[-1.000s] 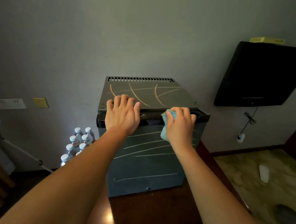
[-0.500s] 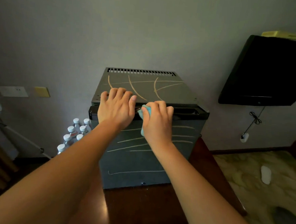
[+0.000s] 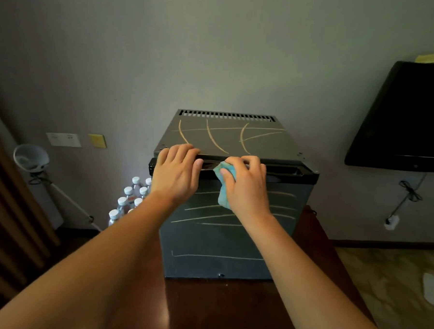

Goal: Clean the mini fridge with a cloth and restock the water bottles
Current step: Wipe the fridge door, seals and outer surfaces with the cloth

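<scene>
A dark mini fridge [image 3: 222, 242] stands on a brown wooden surface, its top and door streaked with pale chalk-like lines. My left hand [image 3: 176, 173] lies flat over the top front edge at the left, fingers together, holding nothing. My right hand [image 3: 245, 184] is closed around a crumpled teal cloth [image 3: 224, 187] and presses it against the black handle strip along the door's top edge, just right of my left hand. Several water bottles [image 3: 130, 200] with white caps stand on the floor left of the fridge, partly hidden by my left forearm.
A black television [image 3: 407, 119] hangs on the wall at right, with a cable and plug [image 3: 391, 221] below it. At left are a lamp on a stand [image 3: 31, 158], wall sockets [image 3: 64, 139] and wooden slats [image 3: 4, 223]. A white slipper [image 3: 432, 288] lies on the patterned floor.
My right hand slid the cloth left along the handle strip toward my left hand, then eased slightly right. My left hand stayed on the top edge. The camera view shifted.
</scene>
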The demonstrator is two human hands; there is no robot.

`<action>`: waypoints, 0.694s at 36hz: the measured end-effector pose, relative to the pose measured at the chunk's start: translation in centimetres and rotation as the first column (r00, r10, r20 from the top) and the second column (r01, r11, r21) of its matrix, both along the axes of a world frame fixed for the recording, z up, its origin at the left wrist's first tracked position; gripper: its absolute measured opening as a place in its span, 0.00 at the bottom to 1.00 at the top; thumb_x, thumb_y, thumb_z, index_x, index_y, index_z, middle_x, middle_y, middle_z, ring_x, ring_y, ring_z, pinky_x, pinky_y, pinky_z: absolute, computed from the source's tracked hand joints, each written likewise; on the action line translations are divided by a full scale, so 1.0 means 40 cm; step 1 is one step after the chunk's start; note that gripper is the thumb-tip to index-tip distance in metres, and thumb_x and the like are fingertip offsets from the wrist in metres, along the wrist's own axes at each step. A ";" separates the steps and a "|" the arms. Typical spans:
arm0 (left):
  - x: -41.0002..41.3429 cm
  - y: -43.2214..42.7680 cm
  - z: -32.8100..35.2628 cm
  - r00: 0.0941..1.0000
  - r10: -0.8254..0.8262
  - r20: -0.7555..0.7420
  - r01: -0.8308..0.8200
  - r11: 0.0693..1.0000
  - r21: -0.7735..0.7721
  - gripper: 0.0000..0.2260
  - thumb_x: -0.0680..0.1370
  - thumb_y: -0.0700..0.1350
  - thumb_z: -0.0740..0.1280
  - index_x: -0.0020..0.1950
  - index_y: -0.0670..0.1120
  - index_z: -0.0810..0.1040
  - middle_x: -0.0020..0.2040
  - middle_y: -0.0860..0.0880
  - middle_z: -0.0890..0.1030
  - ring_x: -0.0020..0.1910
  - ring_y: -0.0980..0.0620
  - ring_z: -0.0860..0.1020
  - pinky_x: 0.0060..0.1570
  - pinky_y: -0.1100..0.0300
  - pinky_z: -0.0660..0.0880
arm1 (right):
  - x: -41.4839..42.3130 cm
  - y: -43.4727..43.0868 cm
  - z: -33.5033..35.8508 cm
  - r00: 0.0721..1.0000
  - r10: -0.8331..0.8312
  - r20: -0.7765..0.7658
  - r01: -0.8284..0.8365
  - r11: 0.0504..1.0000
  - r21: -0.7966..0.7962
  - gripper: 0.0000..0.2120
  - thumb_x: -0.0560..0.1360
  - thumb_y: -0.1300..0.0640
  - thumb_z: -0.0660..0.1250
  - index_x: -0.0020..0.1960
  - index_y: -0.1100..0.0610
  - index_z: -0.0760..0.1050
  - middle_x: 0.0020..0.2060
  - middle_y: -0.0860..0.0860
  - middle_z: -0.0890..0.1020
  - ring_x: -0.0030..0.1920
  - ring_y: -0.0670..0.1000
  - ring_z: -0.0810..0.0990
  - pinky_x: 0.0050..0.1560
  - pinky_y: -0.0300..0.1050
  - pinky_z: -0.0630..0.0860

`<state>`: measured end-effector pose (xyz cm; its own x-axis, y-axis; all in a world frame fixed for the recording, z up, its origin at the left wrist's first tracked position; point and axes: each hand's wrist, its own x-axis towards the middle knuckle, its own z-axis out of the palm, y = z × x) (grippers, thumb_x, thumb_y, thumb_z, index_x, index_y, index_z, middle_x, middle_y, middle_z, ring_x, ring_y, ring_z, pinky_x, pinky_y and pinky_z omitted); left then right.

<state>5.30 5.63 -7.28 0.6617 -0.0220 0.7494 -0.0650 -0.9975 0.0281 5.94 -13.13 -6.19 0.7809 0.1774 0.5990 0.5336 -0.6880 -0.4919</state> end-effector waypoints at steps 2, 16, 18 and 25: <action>-0.023 0.035 -0.025 0.999 -0.021 0.047 0.024 0.998 -0.066 0.17 0.85 0.53 0.54 0.61 0.46 0.77 0.59 0.48 0.78 0.60 0.46 0.74 0.62 0.52 0.64 | -0.012 -0.001 -0.011 0.999 0.003 -0.032 0.001 0.990 0.139 0.09 0.80 0.53 0.68 0.60 0.50 0.78 0.57 0.47 0.65 0.57 0.45 0.66 0.56 0.39 0.70; -0.086 0.178 -0.153 0.961 -0.256 0.107 0.273 0.940 -0.202 0.23 0.83 0.46 0.63 0.78 0.41 0.67 0.78 0.41 0.65 0.79 0.42 0.61 0.78 0.51 0.60 | -0.120 0.211 -0.146 0.993 -0.094 0.066 0.051 0.876 0.480 0.09 0.80 0.57 0.69 0.59 0.58 0.76 0.58 0.50 0.71 0.59 0.52 0.75 0.60 0.45 0.75; -0.077 0.169 -0.161 0.953 -0.273 0.131 0.298 0.924 -0.240 0.23 0.83 0.45 0.65 0.77 0.40 0.67 0.77 0.39 0.65 0.79 0.41 0.60 0.76 0.47 0.63 | -0.119 0.247 -0.167 0.989 -0.123 0.078 0.064 0.849 0.525 0.08 0.80 0.57 0.68 0.58 0.57 0.76 0.58 0.47 0.69 0.59 0.52 0.75 0.61 0.47 0.76; -0.037 0.116 -0.188 0.918 -0.308 0.251 0.387 0.840 -0.382 0.22 0.83 0.44 0.63 0.76 0.38 0.66 0.76 0.37 0.62 0.80 0.38 0.56 0.79 0.52 0.56 | -0.102 0.342 -0.263 0.973 -0.191 0.125 0.093 0.832 0.547 0.08 0.79 0.59 0.69 0.56 0.60 0.75 0.57 0.53 0.70 0.59 0.56 0.73 0.60 0.54 0.76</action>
<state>3.82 10.28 -14.79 0.5287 0.1127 0.8413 -0.4479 -0.8048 0.3894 1.86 0.56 -16.72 0.6514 -0.3138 0.6908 0.5582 -0.4185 -0.7165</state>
